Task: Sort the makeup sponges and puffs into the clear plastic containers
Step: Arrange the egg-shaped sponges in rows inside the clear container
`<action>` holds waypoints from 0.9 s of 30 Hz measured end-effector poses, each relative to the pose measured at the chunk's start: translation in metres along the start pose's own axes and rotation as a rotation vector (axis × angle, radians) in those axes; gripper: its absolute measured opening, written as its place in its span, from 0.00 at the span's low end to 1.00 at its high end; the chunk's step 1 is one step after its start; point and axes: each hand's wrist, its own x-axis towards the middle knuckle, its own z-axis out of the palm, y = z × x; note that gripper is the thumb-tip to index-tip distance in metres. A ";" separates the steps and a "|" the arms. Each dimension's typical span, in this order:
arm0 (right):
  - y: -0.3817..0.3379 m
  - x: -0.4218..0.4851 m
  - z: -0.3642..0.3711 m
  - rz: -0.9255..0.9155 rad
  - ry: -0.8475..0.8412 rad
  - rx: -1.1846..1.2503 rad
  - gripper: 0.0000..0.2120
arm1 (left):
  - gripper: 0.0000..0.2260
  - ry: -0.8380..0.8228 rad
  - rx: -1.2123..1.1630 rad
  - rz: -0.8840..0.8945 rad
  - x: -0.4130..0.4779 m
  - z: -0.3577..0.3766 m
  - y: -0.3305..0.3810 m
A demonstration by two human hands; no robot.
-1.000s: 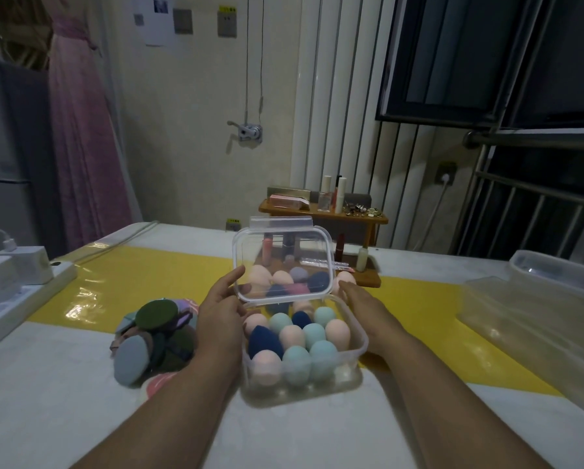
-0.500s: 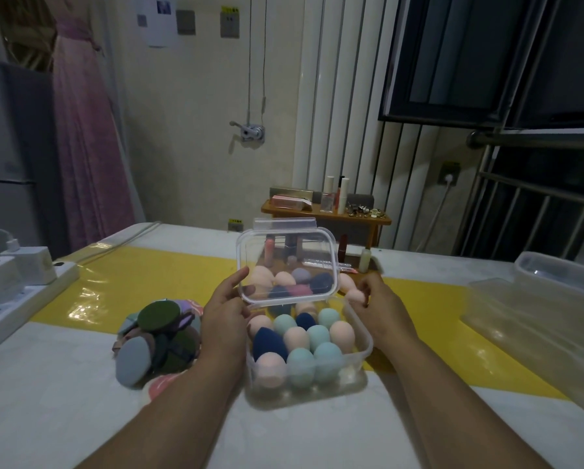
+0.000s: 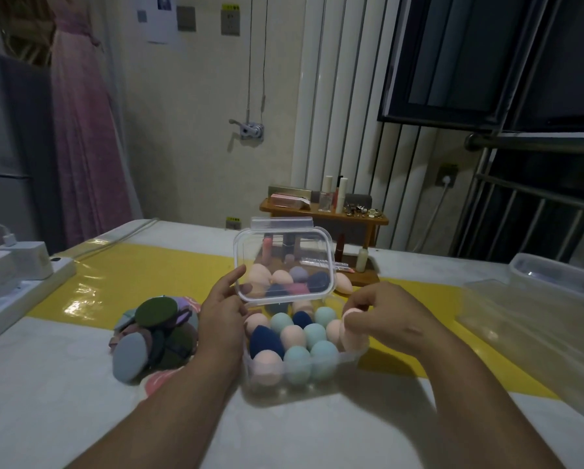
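— Where's the box?
— On the white table (image 3: 63,401): a clear rectangular plastic container (image 3: 349,359) packed with pastel egg-shaped sponges (image 3: 295,336), and round flat puffs (image 3: 155,333) heaped just left of it.
— And the hands?
— The left hand (image 3: 221,319) grips the raised clear lid (image 3: 283,245). The right hand (image 3: 385,313) pinches a pale pink egg-shaped sponge (image 3: 351,333) at the right rim.

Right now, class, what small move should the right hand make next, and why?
Probably lower the pink sponge into the clear container at its right edge: the right hand pinches it just above that rim, and the left hand holds the lid up.
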 end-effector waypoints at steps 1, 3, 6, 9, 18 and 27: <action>-0.005 -0.001 0.000 0.013 -0.027 -0.114 0.06 | 0.25 0.000 0.019 0.006 0.002 0.000 -0.001; -0.014 -0.003 0.001 0.034 -0.082 -0.287 0.07 | 0.26 0.002 0.059 0.021 0.005 -0.002 -0.004; -0.022 -0.002 0.002 0.065 -0.128 -0.390 0.07 | 0.27 -0.003 0.076 0.030 0.008 -0.003 -0.007; -0.024 -0.002 0.004 0.088 -0.169 -0.427 0.12 | 0.27 -0.005 0.063 0.028 0.009 -0.004 -0.008; -0.027 0.001 0.013 0.121 -0.157 -0.478 0.14 | 0.25 -0.006 0.078 0.035 0.003 -0.002 -0.004; -0.032 0.001 0.016 0.169 -0.167 -0.586 0.14 | 0.26 0.009 0.039 0.029 0.002 -0.001 -0.004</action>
